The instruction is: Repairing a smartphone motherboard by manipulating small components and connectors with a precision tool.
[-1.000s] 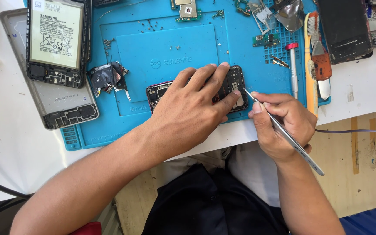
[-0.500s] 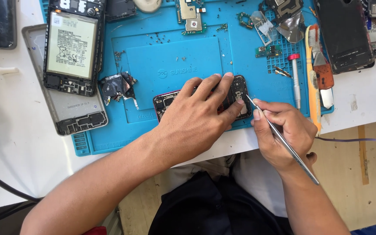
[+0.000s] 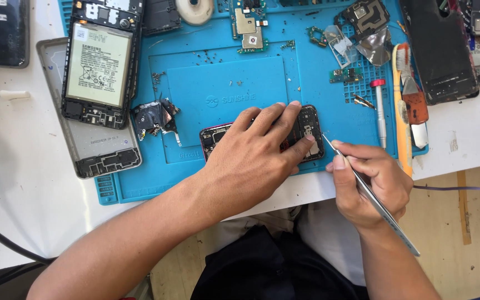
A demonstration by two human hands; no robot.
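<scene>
A small dark opened phone (image 3: 306,123) with a reddish rim lies on the blue work mat (image 3: 223,89) near the table's front edge. My left hand (image 3: 254,161) lies flat across it, fingers spread and pressing it down, hiding most of its middle. My right hand (image 3: 373,183) sits just right of the phone and grips thin metal tweezers (image 3: 362,186). The tweezers' tip touches the phone's right edge, and their back end sticks out past my wrist.
An opened phone with its pale battery (image 3: 100,69) lies on a grey back cover (image 3: 93,147) at left. A dark crumpled part (image 3: 154,118), small screws, circuit boards (image 3: 248,25), a red-capped screwdriver (image 3: 380,114), a toothbrush (image 3: 402,105) and more phones (image 3: 440,47) lie about.
The view has shifted a little, so the mat sits lower in frame. My left hand stays on the small phone; my right hand keeps the tweezers at its right edge.
</scene>
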